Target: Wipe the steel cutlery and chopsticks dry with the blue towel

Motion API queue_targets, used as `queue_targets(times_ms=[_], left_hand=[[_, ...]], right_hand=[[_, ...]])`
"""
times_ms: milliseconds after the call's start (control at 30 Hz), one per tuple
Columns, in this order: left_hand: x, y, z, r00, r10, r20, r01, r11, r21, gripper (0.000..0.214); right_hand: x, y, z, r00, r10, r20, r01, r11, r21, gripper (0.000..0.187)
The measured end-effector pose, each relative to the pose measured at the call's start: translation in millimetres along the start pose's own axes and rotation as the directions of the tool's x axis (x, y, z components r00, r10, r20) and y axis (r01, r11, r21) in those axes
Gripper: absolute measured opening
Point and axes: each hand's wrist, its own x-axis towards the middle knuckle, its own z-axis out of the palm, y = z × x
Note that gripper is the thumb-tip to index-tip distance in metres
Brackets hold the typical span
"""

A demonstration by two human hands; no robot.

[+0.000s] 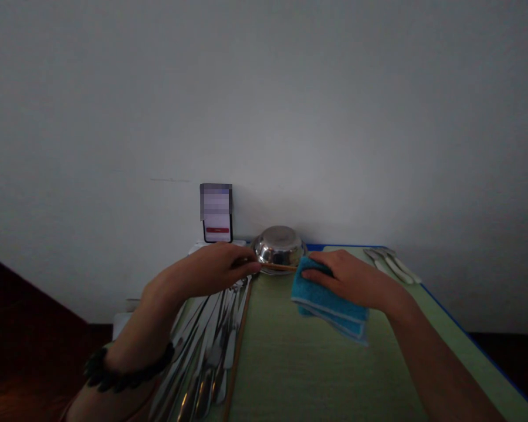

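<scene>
My left hand (213, 268) is closed in a pinch on one end of a thin wooden chopstick (278, 267), held level above the table. My right hand (349, 278) grips a folded blue cloth (323, 302), and the cloth wraps the chopstick's other end. Just behind the chopstick stands a shiny metal bowl (278, 244). A dark beaded bracelet (127, 369) sits on my left wrist.
Several pieces of metal cutlery (211, 340) and another chopstick lie in a pile at the left of the green mat (299, 357). White-handled utensils (393, 265) rest at the far right. A phone (216, 214) stands upright against the wall.
</scene>
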Motion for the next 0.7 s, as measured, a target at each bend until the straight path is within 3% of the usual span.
queue_targets(times_ms=[200, 500, 700], left_hand=[[6, 8, -0.7, 0.996, 0.086, 0.038, -0.085, 0.996, -0.036, 0.034], [0, -4, -1.5, 0.999, 0.04, 0.024, -0.039, 0.998, -0.051, 0.033], [10, 6, 3.9, 0.996, 0.088, 0.012, -0.088, 0.996, -0.001, 0.033]], right_hand=[[1, -7, 0, 1.0, -0.017, 0.009, 0.017, 1.0, 0.002, 0.026], [0, 7, -1, 0.999, -0.046, -0.027, 0.048, 0.995, 0.082, 0.025], [1, -5, -5, 0.992, 0.01, 0.125, -0.012, 1.0, 0.018, 0.029]])
